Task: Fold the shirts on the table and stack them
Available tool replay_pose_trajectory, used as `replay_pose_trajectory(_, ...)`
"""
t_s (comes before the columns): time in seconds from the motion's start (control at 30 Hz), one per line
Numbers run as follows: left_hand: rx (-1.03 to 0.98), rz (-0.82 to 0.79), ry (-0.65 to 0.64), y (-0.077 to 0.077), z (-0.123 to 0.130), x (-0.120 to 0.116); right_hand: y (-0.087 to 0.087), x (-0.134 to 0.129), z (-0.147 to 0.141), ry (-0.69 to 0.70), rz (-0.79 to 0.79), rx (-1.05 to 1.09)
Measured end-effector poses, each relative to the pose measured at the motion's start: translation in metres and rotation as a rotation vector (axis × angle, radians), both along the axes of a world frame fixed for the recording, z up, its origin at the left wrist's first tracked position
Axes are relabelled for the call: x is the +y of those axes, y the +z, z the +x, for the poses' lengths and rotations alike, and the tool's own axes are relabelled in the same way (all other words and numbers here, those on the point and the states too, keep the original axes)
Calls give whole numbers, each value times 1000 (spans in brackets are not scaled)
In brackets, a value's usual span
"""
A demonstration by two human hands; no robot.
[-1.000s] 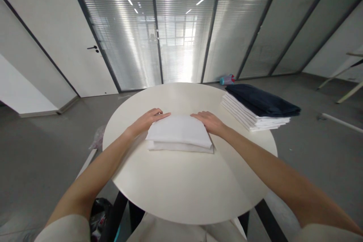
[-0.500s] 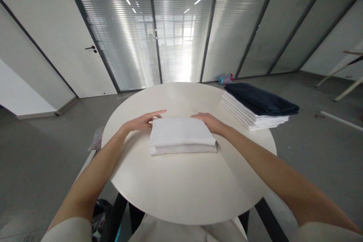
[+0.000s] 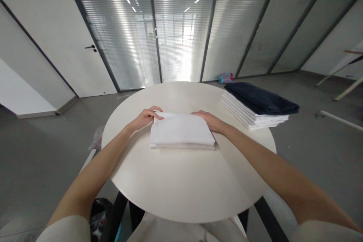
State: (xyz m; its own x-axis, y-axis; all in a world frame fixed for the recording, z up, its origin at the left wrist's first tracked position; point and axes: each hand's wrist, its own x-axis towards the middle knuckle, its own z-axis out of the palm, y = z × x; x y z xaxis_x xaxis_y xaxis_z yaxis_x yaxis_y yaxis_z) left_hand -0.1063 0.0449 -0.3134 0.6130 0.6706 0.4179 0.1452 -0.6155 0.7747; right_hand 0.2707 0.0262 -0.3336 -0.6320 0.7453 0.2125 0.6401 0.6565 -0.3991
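A folded white cloth [image 3: 181, 130] lies on the round white table [image 3: 181, 185], its folded edge toward me. My left hand [image 3: 146, 118] pinches its far left corner, the thumb on top and the fingers curled behind. At the far right corner my right hand [image 3: 211, 121] grips the cloth's edge, with some fingertips hidden behind it. To the right, a stack of folded white cloths [image 3: 241, 111] sits near the table's edge, topped by a folded dark navy cloth [image 3: 261, 98].
Beyond the table stands a glass partition with blinds [image 3: 181, 45], with a door [image 3: 76, 45] at the left. A blue and red object [image 3: 226, 78] lies on the floor behind the table. A dark bag [image 3: 100, 215] is below at the left.
My left hand has lifted slightly and closed on the cloth's far left corner. The cloth's near edge has shifted a little away from me and looks flatter. The right hand stays nearly in place.
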Motion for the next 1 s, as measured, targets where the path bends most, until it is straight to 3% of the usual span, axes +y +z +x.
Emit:
replay_pose_trajectory(0.1, 109, 180, 74, 18, 1, -10, 5, -4, -3, -25, 25, -82)
replay_pose_trajectory(0.2, 228, 388, 150, 44, 14, -38, 8, -7, -5, -51, 48, -136)
replay_pose_trajectory(0.27, 350, 501, 110, 57, 30, -64, 8, -8, -6, -72, 41, -164)
replay_pose_trajectory(0.33, 508, 616, 63, 60, 50, -90, 7, -7, -6, -86, 37, -181)
replay_pose_trajectory(0.47, 713, 741, 45, 39, 83, -121, 4, -5, -3, -96, 56, -180)
replay_pose_trajectory(0.67, 809, 825, 82, 11, 92, -115, 4, -5, -4, -90, 58, -166)
replay_pose_trajectory(0.8, 827, 891, 60, 2, 90, -111, 14, -9, -2, -94, 33, -124)
replay_pose_trajectory(1.0, 822, 890, 98, -5, 94, -116, 39, -9, 21, 17, -57, -66)
